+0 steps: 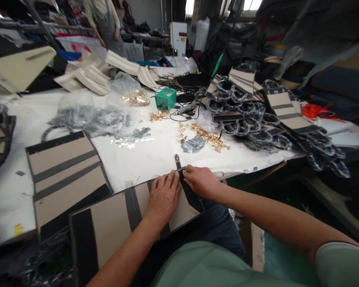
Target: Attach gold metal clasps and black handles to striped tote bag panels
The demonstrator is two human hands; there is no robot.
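Note:
A beige panel with black strips lies across the front table edge and my lap. My left hand rests on its right part, fingers extended close together and pressing down near the upper edge. My right hand is closed at the black end strip, its fingertips pinching something too small to make out. Between the hands, a short dark strap with metal studs sticks out past the panel's edge. A second such panel lies to the left.
Gold metal pieces and grey metal plates lie beyond my hands. A green box stands behind them. Stacked panels with plastic-wrapped rings fill the right. Plastic bags lie left. A person stands at the back.

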